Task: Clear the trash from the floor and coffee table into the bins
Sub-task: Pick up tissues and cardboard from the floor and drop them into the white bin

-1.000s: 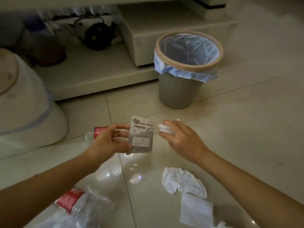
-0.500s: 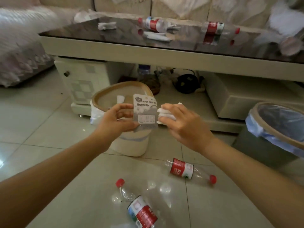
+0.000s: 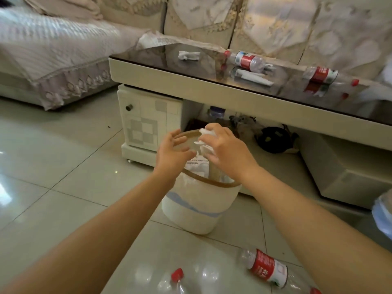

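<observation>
A white bin [image 3: 199,211] with a tan rim stands on the floor in front of the coffee table [image 3: 191,81]. My left hand [image 3: 171,153] hovers over the rim with fingers spread and nothing in it. Just below it, a grey-white packet [image 3: 196,166] lies inside the bin. My right hand [image 3: 229,153] is over the bin mouth, with a crumpled white tissue [image 3: 205,139] still at its fingertips. Two red-labelled plastic bottles [image 3: 247,60] [image 3: 322,76] and tissues [image 3: 188,55] lie on the dark glass tabletop.
Two crushed bottles [image 3: 267,268] [image 3: 174,281] lie on the tiled floor near me. A second bin with a blue liner [image 3: 384,213] shows at the right edge. A sofa [image 3: 63,49] runs behind and left of the table. Clutter fills the table's lower shelf [image 3: 273,139].
My view swung from the blue-lined bin to the white bin. Both hands moved over its mouth. My left hand opened and the packet dropped into the bin.
</observation>
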Demonstrator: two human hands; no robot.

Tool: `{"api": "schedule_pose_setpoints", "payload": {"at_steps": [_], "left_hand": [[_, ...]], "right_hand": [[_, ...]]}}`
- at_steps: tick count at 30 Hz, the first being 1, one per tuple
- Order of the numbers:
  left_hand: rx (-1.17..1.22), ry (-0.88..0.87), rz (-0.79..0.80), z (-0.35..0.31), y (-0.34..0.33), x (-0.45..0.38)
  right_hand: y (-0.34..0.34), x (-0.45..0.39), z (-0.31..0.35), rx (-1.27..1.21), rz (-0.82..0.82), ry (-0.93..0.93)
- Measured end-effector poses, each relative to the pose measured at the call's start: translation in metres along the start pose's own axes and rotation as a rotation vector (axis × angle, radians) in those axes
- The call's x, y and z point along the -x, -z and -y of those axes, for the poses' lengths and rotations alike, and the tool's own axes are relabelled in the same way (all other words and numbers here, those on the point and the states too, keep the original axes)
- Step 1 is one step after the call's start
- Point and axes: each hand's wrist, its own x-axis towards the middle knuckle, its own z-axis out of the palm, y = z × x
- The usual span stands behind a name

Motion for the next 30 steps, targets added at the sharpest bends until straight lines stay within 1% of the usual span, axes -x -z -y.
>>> {"api": "schedule_pose_setpoints", "payload": {"at_steps": [3, 5, 7, 10, 13, 15, 17, 21, 25, 28, 30], "left_hand": [[-0.016, -0.026, 0.04, 0.011, 0.002, 0.005], [-0.032, -0.036, 0.072, 0.014, 0.001, 0.011], [-0.034, -0.048, 0.116, 0.014, -0.002, 0.022], [-0.045, -0.052, 0.158, 0.013, -0.008, 0.042], [-0.076, -0.065, 0.224, 0.021, -0.017, 0.07], [-0.093, -0.048, 0.314, 0.033, -0.026, 0.092], [-0.148, -0.012, 0.418, 0.052, -0.039, 0.112], [-0.275, 0.046, 0.677, 0.097, -0.074, 0.159], [-0.41, 0.09, 0.968, 0.132, -0.113, 0.205], [-0.505, 0.116, 1.147, 0.16, -0.142, 0.233], [-0.56, 0.114, 1.235, 0.18, -0.161, 0.248]], "right_hand": [[-0.017, -0.005, -0.001, 0.012, 0.167, -0.1], [-0.02, -0.003, -0.001, 0.023, 0.214, -0.144], [-0.019, 0.007, 0.001, 0.004, 0.162, -0.146], [-0.012, 0.036, 0.005, -0.044, 0.018, -0.124], [-0.004, 0.083, 0.009, -0.001, -0.097, -0.145], [0.002, 0.123, 0.008, 0.022, -0.122, -0.161], [0.008, 0.169, 0.007, 0.034, -0.092, -0.18], [0.016, 0.272, 0.007, 0.009, 0.073, -0.279], [0.028, 0.374, 0.015, 0.049, 0.227, -0.412], [0.038, 0.448, 0.024, 0.073, 0.309, -0.526], [0.045, 0.494, 0.031, 0.078, 0.357, -0.614]]}}
